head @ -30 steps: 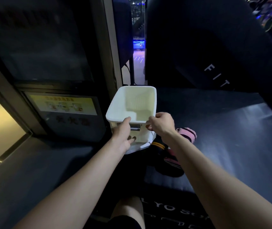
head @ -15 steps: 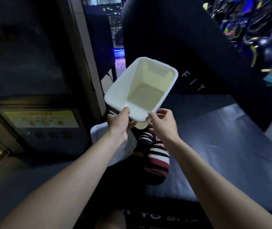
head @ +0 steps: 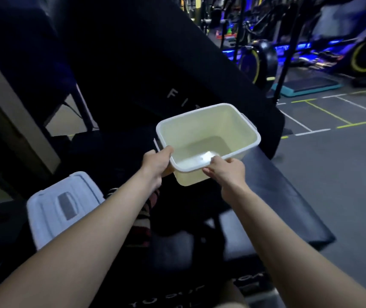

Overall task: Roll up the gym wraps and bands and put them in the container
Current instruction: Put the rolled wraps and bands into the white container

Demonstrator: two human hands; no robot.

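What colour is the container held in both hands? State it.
Pale cream with a white rim, container, seen in the head view.

**Bare arms, no sleeves in view**

Both forearms are bare from the lower edge of the view to the wrists, with no sleeve, watch, band or glove on either. The left hand (head: 155, 165) and right hand (head: 227, 172) are also bare, with no rings visible. The fingers (head: 208, 172) are slim, the nails too blurred to tell.

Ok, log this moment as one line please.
phase: container held up | left hand: grips container rim | right hand: grips rim | container: empty | lid: off, lying lower left | wraps: unrolled beneath
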